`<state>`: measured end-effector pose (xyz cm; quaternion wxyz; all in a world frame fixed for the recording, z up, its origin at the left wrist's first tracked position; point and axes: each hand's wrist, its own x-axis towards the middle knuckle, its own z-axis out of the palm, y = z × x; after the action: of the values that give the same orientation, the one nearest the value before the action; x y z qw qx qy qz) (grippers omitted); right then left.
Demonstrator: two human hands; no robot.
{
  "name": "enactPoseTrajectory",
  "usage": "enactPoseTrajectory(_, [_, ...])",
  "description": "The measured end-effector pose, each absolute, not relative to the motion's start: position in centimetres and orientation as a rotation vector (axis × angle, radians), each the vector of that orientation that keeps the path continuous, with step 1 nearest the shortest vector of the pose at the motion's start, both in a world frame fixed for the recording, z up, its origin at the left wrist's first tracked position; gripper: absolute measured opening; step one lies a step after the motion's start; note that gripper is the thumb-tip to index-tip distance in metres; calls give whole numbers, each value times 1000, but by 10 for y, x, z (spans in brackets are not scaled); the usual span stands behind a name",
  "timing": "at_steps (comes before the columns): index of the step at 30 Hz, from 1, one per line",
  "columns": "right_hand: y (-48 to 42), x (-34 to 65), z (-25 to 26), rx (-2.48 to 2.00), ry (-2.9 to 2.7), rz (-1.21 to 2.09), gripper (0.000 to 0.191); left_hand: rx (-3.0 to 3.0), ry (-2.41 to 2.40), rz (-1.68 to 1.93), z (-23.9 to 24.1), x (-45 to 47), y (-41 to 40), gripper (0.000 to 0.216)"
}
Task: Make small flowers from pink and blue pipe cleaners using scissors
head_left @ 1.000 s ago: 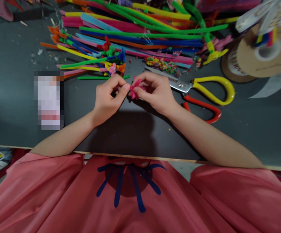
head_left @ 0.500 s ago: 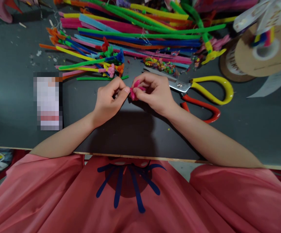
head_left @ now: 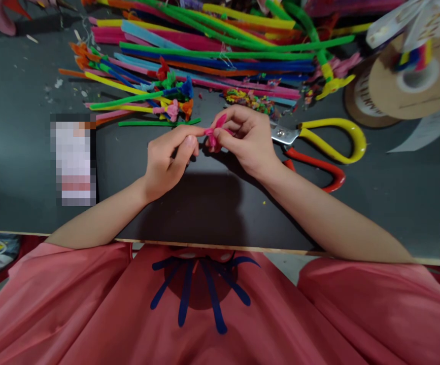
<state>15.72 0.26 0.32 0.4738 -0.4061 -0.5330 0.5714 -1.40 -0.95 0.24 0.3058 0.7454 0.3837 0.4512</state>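
Both hands meet over the dark table (head_left: 22, 167) just in front of me. My right hand (head_left: 248, 139) pinches a small pink pipe-cleaner flower (head_left: 215, 133) between thumb and fingers. My left hand (head_left: 168, 159) is curled, its fingertips pressed on the flower's left petal. Just beyond the left hand lies a green pipe cleaner (head_left: 155, 122), and behind it a bundle of finished pipe-cleaner flowers (head_left: 166, 96) on coloured stems.
Scissors (head_left: 318, 142) with a yellow and a red handle lie right of my right hand. A big heap of coloured pipe cleaners (head_left: 220, 45) fills the far side. Cardboard spools (head_left: 410, 81) stand at the far right. A blurred white object (head_left: 73, 159) lies left.
My right hand has lifted and turned the pink flower slightly away from me. My left thumb has slid down, and its fingers now reach over to the petal.
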Motion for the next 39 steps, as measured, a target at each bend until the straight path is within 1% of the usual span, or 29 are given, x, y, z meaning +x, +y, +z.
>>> enactPoseTrajectory(10, [4,157,1,-1016,-1305,1378,21,2022,884,1103,8,-15,-14,29])
enactPoseTrajectory(17, [3,159,1,-1001,-1324,1376,24,2017,909,1029,11,-15,-13,26])
enactPoseTrajectory(21, [2,159,0,-1003,-1391,1299,24,1929,983,1007,8,-16,-11,23])
enactPoseTrajectory(27, [2,158,-1,-1054,-1416,1232,24,1967,1021,1001,10,-12,-10,16])
enactPoseTrajectory(30, [2,158,-1,-1040,-1441,1225,24,1919,1058,998,10,-11,-9,17])
enactPoseTrajectory(33, [2,159,1,-1043,-1490,1210,22,1855,1086,1027,8,-11,-8,17])
enactPoseTrajectory(37, [-2,162,4,-1074,-1637,1203,14,1858,1041,1102,6,-10,-4,6])
enactPoseTrajectory(39, [-4,164,5,-1072,-1689,1223,9,1932,1052,1141,5,-11,-3,3])
